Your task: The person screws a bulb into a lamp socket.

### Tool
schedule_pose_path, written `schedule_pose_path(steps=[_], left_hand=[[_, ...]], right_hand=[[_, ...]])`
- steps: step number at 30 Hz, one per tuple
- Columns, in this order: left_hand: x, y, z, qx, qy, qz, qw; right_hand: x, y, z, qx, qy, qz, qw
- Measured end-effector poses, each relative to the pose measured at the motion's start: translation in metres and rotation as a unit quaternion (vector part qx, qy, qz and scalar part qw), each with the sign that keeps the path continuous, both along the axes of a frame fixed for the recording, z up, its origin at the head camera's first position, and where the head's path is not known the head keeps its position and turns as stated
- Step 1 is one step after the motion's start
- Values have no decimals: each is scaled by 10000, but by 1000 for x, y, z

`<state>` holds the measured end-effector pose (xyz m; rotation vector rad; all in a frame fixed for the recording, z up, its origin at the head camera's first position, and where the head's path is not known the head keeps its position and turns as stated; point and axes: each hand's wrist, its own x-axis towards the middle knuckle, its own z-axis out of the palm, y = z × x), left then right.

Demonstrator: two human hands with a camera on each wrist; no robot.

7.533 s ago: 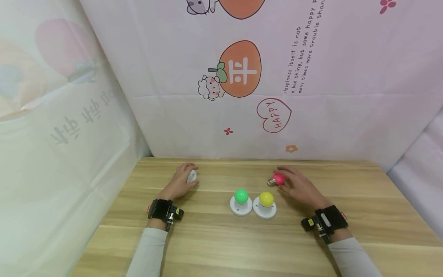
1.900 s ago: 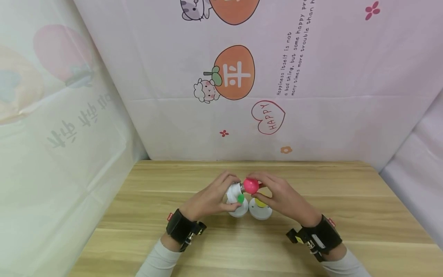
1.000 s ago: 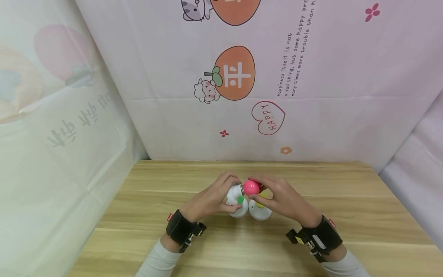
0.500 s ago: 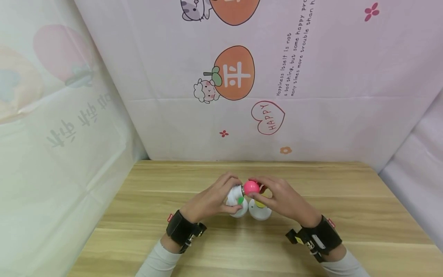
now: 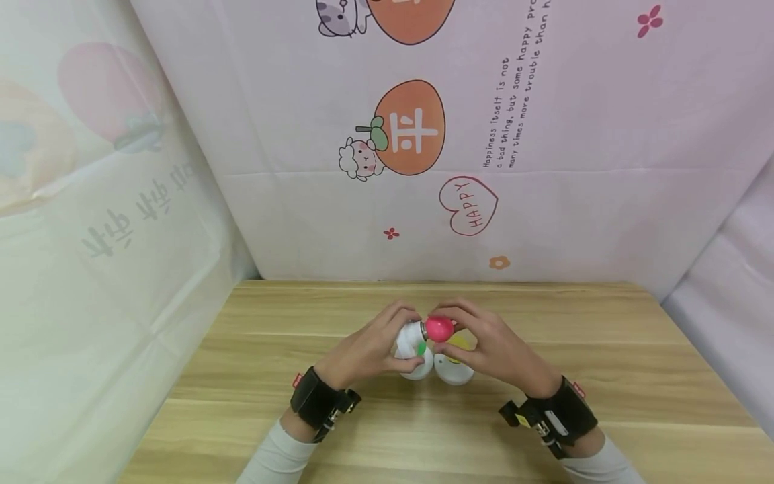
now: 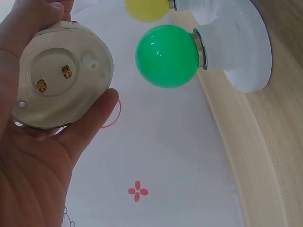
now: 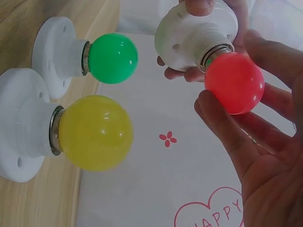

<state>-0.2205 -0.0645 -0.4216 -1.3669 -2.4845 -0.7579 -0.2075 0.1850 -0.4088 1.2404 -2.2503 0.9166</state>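
My left hand [image 5: 375, 343] grips a white lamp holder [image 6: 90, 104] by its round base, the back of which, with two brass contacts, faces the left wrist camera. The holder is tilted, its mouth toward the right. A red light bulb [image 7: 235, 82] sits with its metal cap partly inside that mouth. My right hand [image 5: 498, 346] has thumb and fingers curled about the red glass. Just below the hands, a green bulb [image 7: 113, 58] and a yellow bulb [image 7: 97, 133] stand upright in their own white holders; from the head view the hands partly cover both.
The two standing holders, one with its base [image 5: 455, 373] at the right, sit side by side on the wooden table [image 5: 423, 437]. Printed white cloth [image 5: 302, 202] hangs behind the table and along its sides. Each wrist wears a black strap with a camera.
Earlier the hands were apart, near the lamp holder and the red bulb; both were brought together at the middle. Lately the right fingers shift round the bulb, while the left hand stays still.
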Motion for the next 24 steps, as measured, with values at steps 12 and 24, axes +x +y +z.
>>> schedule_pose_path(steps=[12,24], left_hand=[[0,1,-1,33,-241,35,9997],[0,1,-1,-59,-20,-32,10000]], right_hand=[[2,2,1,230,-186,47,9996],[2,3,1,253,-347,30,9991]])
